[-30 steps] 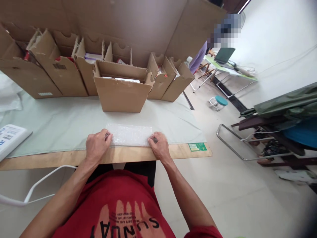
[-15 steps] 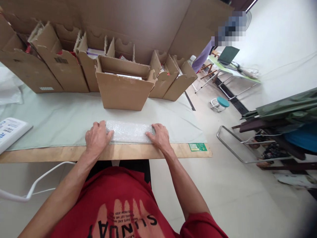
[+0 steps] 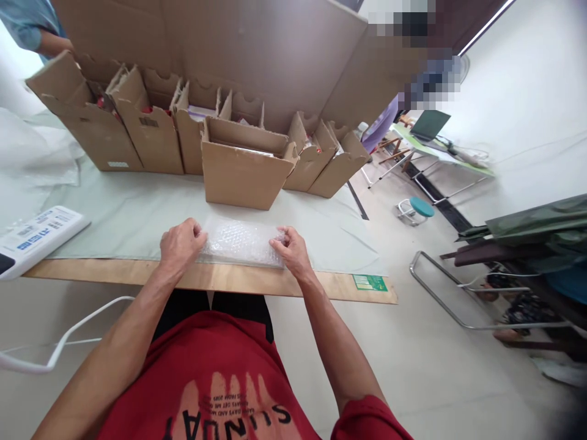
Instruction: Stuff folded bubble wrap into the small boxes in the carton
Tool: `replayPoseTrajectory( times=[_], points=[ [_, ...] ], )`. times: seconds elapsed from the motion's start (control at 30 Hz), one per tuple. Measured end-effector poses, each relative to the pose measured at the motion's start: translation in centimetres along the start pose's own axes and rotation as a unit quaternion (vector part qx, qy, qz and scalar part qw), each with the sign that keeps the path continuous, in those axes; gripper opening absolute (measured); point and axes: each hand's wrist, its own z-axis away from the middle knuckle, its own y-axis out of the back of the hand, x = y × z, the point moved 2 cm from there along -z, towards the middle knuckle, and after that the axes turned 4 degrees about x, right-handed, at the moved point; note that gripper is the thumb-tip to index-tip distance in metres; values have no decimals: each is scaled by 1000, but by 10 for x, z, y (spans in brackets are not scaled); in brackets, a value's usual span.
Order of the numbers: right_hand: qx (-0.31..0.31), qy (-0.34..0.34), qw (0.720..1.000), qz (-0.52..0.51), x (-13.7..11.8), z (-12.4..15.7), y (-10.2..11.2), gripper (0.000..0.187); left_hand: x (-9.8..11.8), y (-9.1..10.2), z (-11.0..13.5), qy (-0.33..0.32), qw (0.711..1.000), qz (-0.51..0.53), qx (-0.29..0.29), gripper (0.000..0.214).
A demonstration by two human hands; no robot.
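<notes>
A clear bubble wrap piece [image 3: 242, 242] lies near the front edge of the cloth-covered table [image 3: 132, 214]. My left hand [image 3: 182, 244] pinches its left end, fingers curled in. At the opposite end, my right hand [image 3: 292, 247] grips the wrap between thumb and fingers. Whether anything lies inside the wrap cannot be made out. Just behind it stands a cardboard file box [image 3: 245, 174] with pale flat items in its open top.
Several open cardboard boxes [image 3: 158, 140] line the back, before a tall cardboard panel [image 3: 257, 55]. A white device with printed labels [image 3: 46, 235] sits at left, below crumpled plastic [image 3: 41, 153]. A person's arm [image 3: 50, 43] shows at upper left. A teal stool [image 3: 420, 206] stands right.
My fingers have closed on the wrap's ends, and its far edge now stands higher and looser. The view has shifted, bringing a person's arm in at upper left.
</notes>
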Motion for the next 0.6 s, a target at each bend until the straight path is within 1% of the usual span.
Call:
replayPoseTrajectory(
  times=[0.1, 0.17, 0.27, 0.33, 0.37, 0.43, 0.47, 0.5, 0.53, 0.6],
  points=[
    [11, 4, 1000, -19, -6, -11, -11, 47, -1, 7, -11, 9, 1000, -8, 16, 19],
    [13, 4, 1000, -2, -8, -21, -20, 52, -1, 8, -20, 14, 1000, -15, 18, 22],
    [1, -4, 996, 87, -9, -35, -32, 58, -2, 6, -27, 18, 999, -24, 14, 28],
    [-14, -18, 987, 161, -7, -41, -35, 62, 1, 4, -24, 3, 999, -24, 48, 37],
    [-23, -25, 981, 191, -7, -43, -36, 64, 5, 3, -20, -14, 997, -22, 76, 43],
    [-40, -32, 972, 228, -5, -45, -36, 66, 16, -4, -9, -70, 990, -14, 125, 51],
    [-48, -31, 971, 234, -5, -45, -35, 66, 22, -10, -2, -110, 986, -10, 123, 52],
    [-53, -30, 970, 235, -4, -45, -35, 66, 28, -18, 4, -152, 982, -5, 110, 51],
    [-55, -30, 971, 232, -4, -44, -34, 66, 33, -28, 10, -195, 978, -2, 81, 50],
    [-54, -36, 973, 221, -2, -43, -33, 66, 38, -46, 18, -247, 969, -4, 25, 50]
  ],
)
